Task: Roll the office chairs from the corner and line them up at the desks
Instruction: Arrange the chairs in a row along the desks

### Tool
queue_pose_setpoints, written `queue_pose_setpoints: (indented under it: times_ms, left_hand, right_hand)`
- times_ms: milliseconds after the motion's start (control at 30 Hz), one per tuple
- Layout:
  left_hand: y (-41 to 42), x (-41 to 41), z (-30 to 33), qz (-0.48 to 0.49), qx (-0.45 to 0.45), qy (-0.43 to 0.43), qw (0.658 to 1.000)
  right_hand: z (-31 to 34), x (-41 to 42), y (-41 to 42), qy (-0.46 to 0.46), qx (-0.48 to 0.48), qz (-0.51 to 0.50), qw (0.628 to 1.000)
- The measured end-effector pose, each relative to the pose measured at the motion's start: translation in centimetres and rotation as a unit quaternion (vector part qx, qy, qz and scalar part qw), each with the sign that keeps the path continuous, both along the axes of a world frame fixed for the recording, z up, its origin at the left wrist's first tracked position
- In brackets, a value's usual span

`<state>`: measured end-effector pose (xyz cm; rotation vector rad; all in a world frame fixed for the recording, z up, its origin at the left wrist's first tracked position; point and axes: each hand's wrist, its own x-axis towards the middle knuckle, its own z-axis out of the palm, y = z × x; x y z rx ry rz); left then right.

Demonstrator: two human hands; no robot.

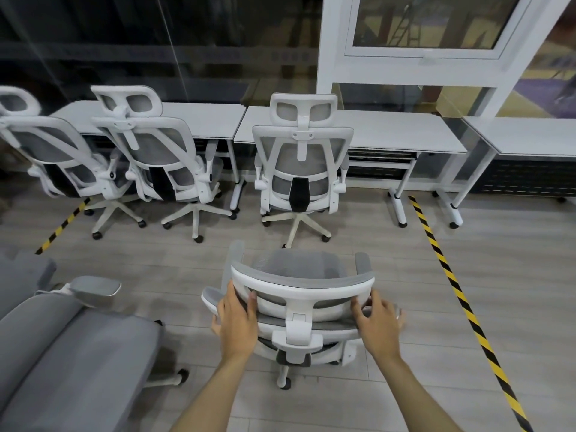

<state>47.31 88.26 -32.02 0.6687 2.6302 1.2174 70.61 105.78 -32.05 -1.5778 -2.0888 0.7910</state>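
Note:
A white-framed office chair with grey mesh (300,277) stands right in front of me, its back toward me. My left hand (238,322) grips the left side of its backrest. My right hand (378,322) holds the right side of the backrest. Three matching chairs stand at the white desks (402,129) along the glass wall: one at the far left (54,157), one beside it (168,157), one in the middle (300,169). The desk section to the right of the middle chair has no chair in front of it.
A grey padded seat (68,363) with an armrest pad (95,288) fills the lower left. Yellow-black floor tape (461,300) runs diagonally on the right; a shorter strip (62,226) lies at left. Another white desk (536,138) stands at far right.

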Motion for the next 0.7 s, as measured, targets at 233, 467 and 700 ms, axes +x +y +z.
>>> queue_pose_setpoints:
  times_ms: [233, 467, 700]
  left_hand:
    - [-0.9, -1.6, 0.2, -0.094, 0.028, -0.057, 0.994]
    - [-7.6, -2.9, 2.0, -0.151, 0.001, -0.071, 0.986]
    - [-21.2, -6.9, 2.0, -0.162, -0.032, -0.022, 0.986]
  right_hand:
    - [0.4, 0.8, -0.5, 0.016, -0.005, 0.033, 0.999]
    - [1.4, 1.9, -7.8, 0.132, 0.035, -0.051, 0.989]
    - [1.5, -2.0, -21.3, 0.151, 0.006, -0.046, 0.987]
